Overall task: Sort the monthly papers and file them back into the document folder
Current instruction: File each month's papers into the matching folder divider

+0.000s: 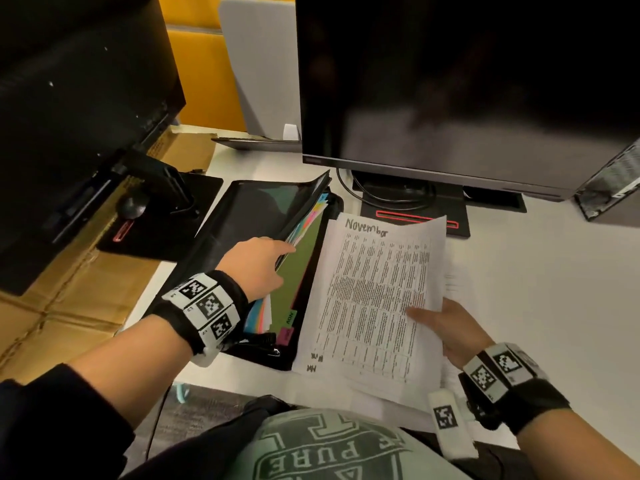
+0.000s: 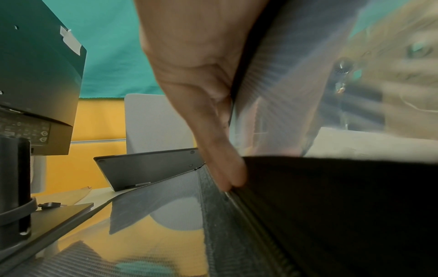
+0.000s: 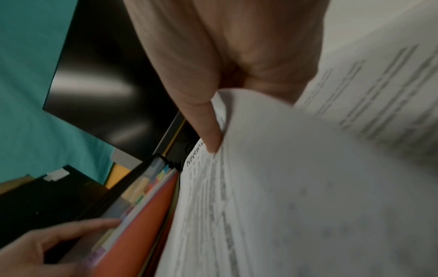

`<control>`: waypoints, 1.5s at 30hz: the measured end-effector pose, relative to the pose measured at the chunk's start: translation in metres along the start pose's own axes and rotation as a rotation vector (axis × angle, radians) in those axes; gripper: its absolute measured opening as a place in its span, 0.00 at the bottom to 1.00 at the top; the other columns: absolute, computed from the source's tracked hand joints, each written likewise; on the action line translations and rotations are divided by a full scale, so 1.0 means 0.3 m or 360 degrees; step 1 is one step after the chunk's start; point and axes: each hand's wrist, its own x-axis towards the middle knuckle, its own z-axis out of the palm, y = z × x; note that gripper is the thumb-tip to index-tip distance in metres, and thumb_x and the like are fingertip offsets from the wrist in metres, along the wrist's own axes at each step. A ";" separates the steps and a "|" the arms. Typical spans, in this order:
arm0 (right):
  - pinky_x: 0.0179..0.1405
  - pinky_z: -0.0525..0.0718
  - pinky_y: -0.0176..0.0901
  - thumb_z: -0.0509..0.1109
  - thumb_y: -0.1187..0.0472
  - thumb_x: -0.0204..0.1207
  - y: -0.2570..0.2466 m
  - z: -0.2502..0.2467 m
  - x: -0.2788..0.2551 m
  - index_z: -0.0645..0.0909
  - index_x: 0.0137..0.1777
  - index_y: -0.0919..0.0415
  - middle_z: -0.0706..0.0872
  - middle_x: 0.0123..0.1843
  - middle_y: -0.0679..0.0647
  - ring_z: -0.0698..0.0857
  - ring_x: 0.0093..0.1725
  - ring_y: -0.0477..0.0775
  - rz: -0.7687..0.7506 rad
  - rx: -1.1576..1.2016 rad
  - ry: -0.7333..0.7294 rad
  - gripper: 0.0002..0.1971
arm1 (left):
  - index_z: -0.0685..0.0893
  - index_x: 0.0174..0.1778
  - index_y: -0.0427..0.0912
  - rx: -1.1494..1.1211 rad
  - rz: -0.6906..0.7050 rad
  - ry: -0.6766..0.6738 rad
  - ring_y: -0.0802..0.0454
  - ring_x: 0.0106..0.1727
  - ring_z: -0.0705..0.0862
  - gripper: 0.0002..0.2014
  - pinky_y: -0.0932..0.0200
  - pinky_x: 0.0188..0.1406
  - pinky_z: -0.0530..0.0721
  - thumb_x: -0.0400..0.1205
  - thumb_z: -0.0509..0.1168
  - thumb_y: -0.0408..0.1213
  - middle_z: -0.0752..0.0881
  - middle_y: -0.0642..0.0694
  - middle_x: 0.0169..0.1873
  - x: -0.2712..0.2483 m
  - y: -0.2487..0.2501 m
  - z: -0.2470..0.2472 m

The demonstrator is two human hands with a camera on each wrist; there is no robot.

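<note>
A black document folder (image 1: 239, 216) lies open on the white desk, its coloured tabbed dividers (image 1: 304, 223) fanned along the right side and a green divider marked NOV (image 1: 304, 268) exposed. My left hand (image 1: 259, 261) holds the stack of dividers and the cover lifted up, fingers tucked under them (image 2: 220, 150). My right hand (image 1: 446, 327) pinches a printed sheet headed "November" (image 1: 377, 296) by its right edge, thumb on top (image 3: 208, 120), holding it just right of the folder (image 3: 142, 215). More white sheets (image 1: 457, 282) lie beneath it.
A large dark monitor (image 1: 467, 81) stands behind on a black base (image 1: 415, 209) with a cable. A second monitor (image 1: 69, 116) and its stand occupy the left, over a cardboard box (image 1: 69, 299). A closed laptop (image 2: 151, 168) leans at the back.
</note>
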 end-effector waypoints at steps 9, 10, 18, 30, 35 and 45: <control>0.47 0.88 0.51 0.81 0.63 0.50 -0.041 -0.062 -0.084 0.83 0.59 0.61 0.91 0.52 0.55 0.90 0.51 0.55 -0.0245 0.0421 0.0104 0.31 | 0.72 0.75 0.55 -0.0018 0.0029 0.0016 0.48 0.64 0.81 0.29 0.56 0.59 0.79 0.76 0.66 0.34 0.79 0.47 0.68 -0.005 0.004 -0.022; 0.49 0.88 0.54 0.82 0.61 0.46 -0.049 -0.050 -0.086 0.83 0.57 0.60 0.91 0.52 0.54 0.89 0.51 0.56 -0.0281 0.0457 0.0135 0.33 | 0.72 0.75 0.55 -0.0015 0.0034 0.0020 0.47 0.64 0.80 0.29 0.56 0.60 0.79 0.76 0.66 0.34 0.78 0.47 0.69 -0.005 0.005 -0.022; 0.58 0.84 0.56 0.75 0.68 0.71 -0.085 0.096 -0.083 0.81 0.51 0.54 0.87 0.51 0.51 0.86 0.53 0.56 -0.0576 0.0058 0.0485 0.12 | 0.74 0.73 0.54 -0.0038 0.0056 0.0038 0.46 0.63 0.81 0.26 0.56 0.57 0.79 0.77 0.65 0.40 0.80 0.46 0.67 -0.019 0.014 -0.035; 0.56 0.85 0.55 0.74 0.69 0.71 -0.082 0.178 -0.123 0.81 0.61 0.61 0.88 0.54 0.54 0.87 0.51 0.54 -0.0517 -0.0063 0.0221 0.18 | 0.70 0.76 0.53 0.0011 0.0034 -0.0022 0.46 0.66 0.78 0.28 0.54 0.62 0.78 0.78 0.63 0.35 0.76 0.45 0.70 -0.020 0.033 -0.013; 0.56 0.85 0.60 0.73 0.75 0.70 -0.039 0.181 -0.113 0.82 0.58 0.64 0.89 0.54 0.58 0.88 0.52 0.58 -0.0312 0.0212 0.0031 0.17 | 0.70 0.76 0.52 0.0013 0.0025 -0.0034 0.43 0.64 0.79 0.28 0.53 0.60 0.79 0.78 0.62 0.34 0.76 0.43 0.69 -0.024 0.051 0.004; 0.55 0.85 0.57 0.72 0.75 0.68 -0.021 0.140 -0.057 0.79 0.64 0.66 0.88 0.58 0.61 0.87 0.57 0.60 -0.0169 0.0466 -0.0183 0.23 | 0.67 0.78 0.54 -0.0028 0.0020 -0.0035 0.44 0.60 0.81 0.30 0.53 0.55 0.82 0.78 0.62 0.32 0.78 0.44 0.65 -0.039 0.050 0.015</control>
